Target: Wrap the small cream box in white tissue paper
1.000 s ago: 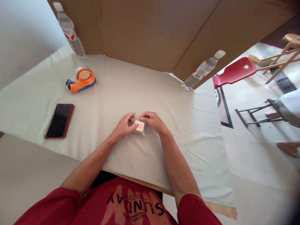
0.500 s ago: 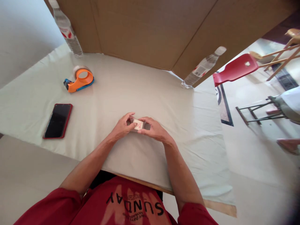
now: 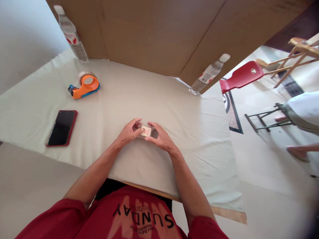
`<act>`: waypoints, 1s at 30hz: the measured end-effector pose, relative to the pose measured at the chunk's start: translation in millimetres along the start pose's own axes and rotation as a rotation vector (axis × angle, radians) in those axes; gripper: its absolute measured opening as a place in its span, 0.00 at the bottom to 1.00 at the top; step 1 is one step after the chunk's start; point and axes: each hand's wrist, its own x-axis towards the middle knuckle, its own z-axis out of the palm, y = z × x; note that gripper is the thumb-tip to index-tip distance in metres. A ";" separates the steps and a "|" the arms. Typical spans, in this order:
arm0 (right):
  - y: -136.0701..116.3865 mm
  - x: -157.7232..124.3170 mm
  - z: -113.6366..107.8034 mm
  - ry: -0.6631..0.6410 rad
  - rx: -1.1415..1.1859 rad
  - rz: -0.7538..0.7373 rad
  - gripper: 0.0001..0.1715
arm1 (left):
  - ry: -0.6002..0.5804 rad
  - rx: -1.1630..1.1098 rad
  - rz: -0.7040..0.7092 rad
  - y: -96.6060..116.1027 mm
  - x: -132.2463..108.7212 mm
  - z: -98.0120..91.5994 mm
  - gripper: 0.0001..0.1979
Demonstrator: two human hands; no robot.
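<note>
A small whitish deck of cards (image 3: 147,131) with red print on its top face is low over the cloth-covered table, between my two hands. My left hand (image 3: 130,132) grips its left end, thumb on top and fingers curled behind. Around the right end, my right hand (image 3: 160,136) is curved with thumb and fingers apart. Its thumb tip is close to the deck's near corner; whether it touches I cannot tell. The deck's left edge is hidden by my left hand.
A black phone with a red case (image 3: 62,128) and an orange tape dispenser (image 3: 86,87) lie to the left. Two water bottles (image 3: 73,37) stand before a cardboard screen (image 3: 149,36). Beyond the table's right side are a red chair (image 3: 243,77) and a seated person (image 3: 300,111).
My right hand's fingers have spread and come away from the deck's far edge. My left hand still holds the deck. The view has shifted slightly.
</note>
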 end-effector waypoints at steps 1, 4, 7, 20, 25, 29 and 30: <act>0.2 -2.6 -0.2 0.024 0.008 0.014 0.45 | 0.004 -0.040 0.007 -0.2 0.6 -1.1 0.30; 0.9 -7.9 -0.8 0.069 0.018 0.044 0.49 | 0.043 -0.121 0.027 -0.7 1.8 -3.4 0.28; 2.2 -9.7 -0.7 0.055 0.030 0.055 0.51 | 0.095 -0.123 0.040 -0.8 2.2 -4.6 0.28; 8.7 1.3 11.1 0.059 -0.083 -0.045 0.46 | 0.167 -0.062 0.052 -4.9 4.2 -6.3 0.26; 3.6 10.5 17.5 0.224 -0.138 -0.117 0.39 | 0.113 -0.005 0.053 -5.8 3.5 -4.1 0.34; 0.8 9.0 13.5 0.162 -0.134 -0.179 0.41 | 0.049 0.131 0.075 -4.5 2.1 -1.8 0.41; 0.8 7.2 10.1 0.139 -0.110 -0.171 0.42 | 0.033 0.159 0.078 -3.9 1.7 -1.5 0.43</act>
